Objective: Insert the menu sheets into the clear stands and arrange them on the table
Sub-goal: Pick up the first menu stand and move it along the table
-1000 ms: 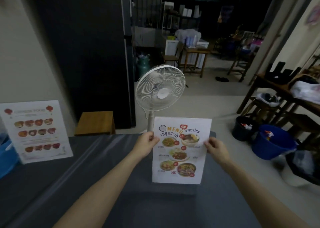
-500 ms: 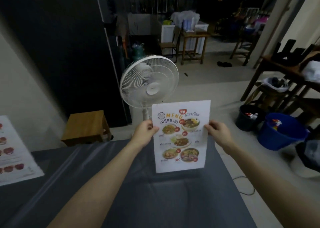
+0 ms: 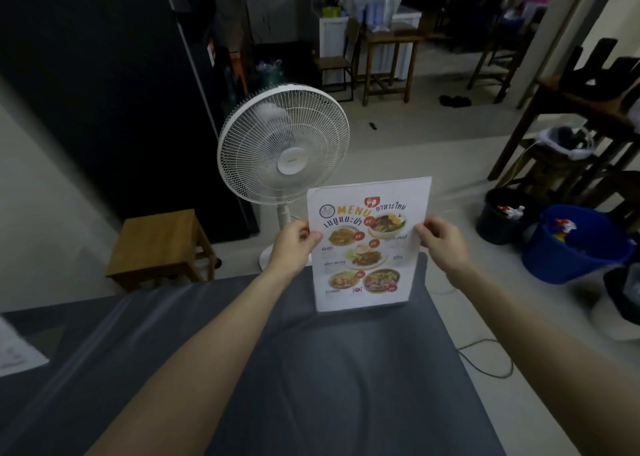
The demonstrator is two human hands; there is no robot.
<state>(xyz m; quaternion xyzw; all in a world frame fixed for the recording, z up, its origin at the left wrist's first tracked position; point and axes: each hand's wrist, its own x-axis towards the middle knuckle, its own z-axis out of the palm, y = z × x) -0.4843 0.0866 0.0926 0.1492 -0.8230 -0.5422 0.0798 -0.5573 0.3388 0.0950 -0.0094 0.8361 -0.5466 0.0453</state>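
1. item: menu stand (image 3: 370, 244), sheet already inside, held upright over the far right end of the grey counter (image 3: 329, 369), in front of the fan (image 3: 283, 144).
2. hands: left hand (image 3: 294, 246) and right hand (image 3: 437, 240) each closed on a side edge at mid height.
3. handling, as judged: light, rigid, smooth clear plastic; likely slippery and prone to tip. side-edge hold suits it.
4. change: stand has shifted right along the counter; second menu (image 3: 15, 350) now barely visible at left edge.

White menu sheet (image 3: 369, 244), grey table (image 3: 311, 369), white fan (image 3: 282, 144), blue bucket (image 3: 571, 247).
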